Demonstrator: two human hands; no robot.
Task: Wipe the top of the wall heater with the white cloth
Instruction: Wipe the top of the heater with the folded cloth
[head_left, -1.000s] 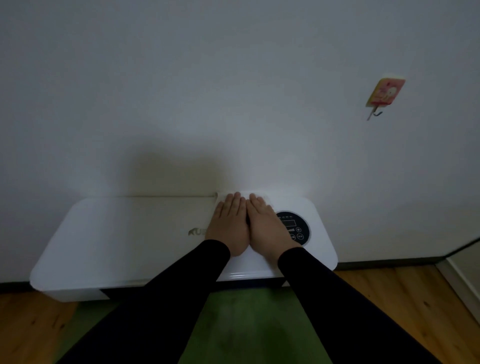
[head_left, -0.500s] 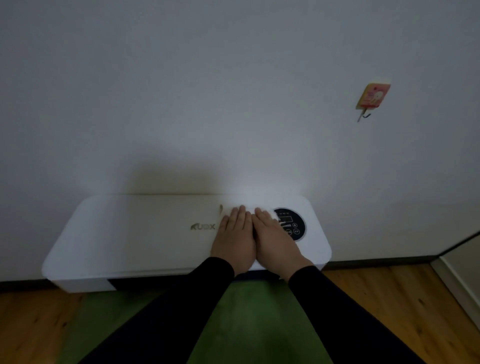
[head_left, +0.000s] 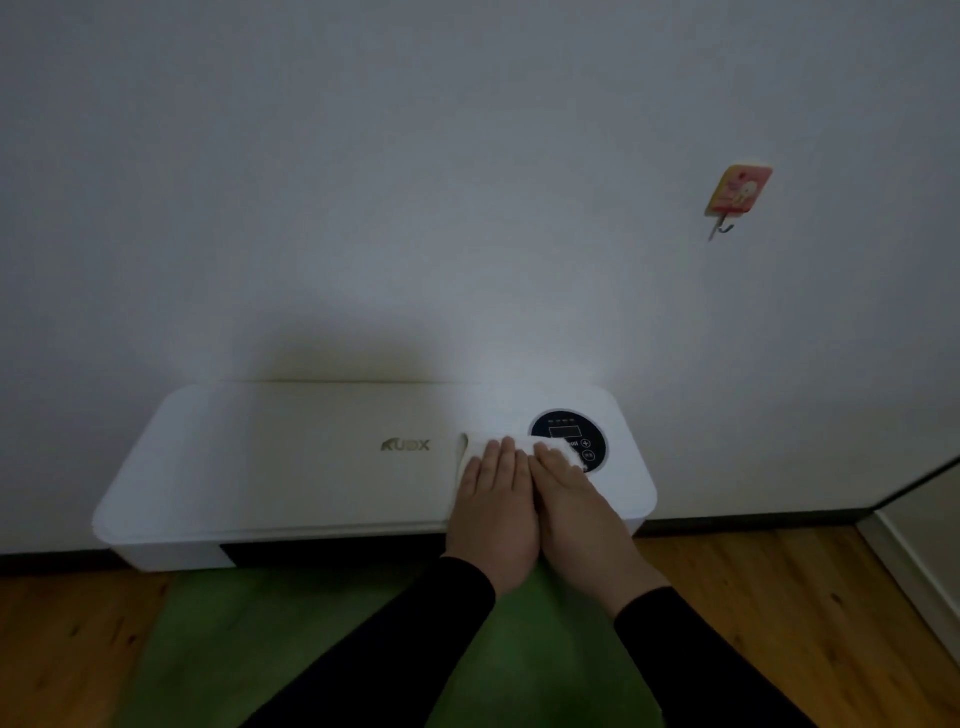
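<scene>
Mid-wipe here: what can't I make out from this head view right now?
- Most of the cloth: hidden under the left hand and right hand, both pressing flat.
- Lower left of the round control panel: covered by cloth and right fingertips.
- Panel symbols: too small and dim to read.
- Any dust on the heater: too dark to tell.
- Heater's underside: out of sight below its front edge.

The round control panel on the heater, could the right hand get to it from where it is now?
Probably yes. The right hand lies flat on the white cloth, fingertips beside the round control panel. The cloth's edge already overlaps the panel's lower left; nothing else blocks the way.
</scene>
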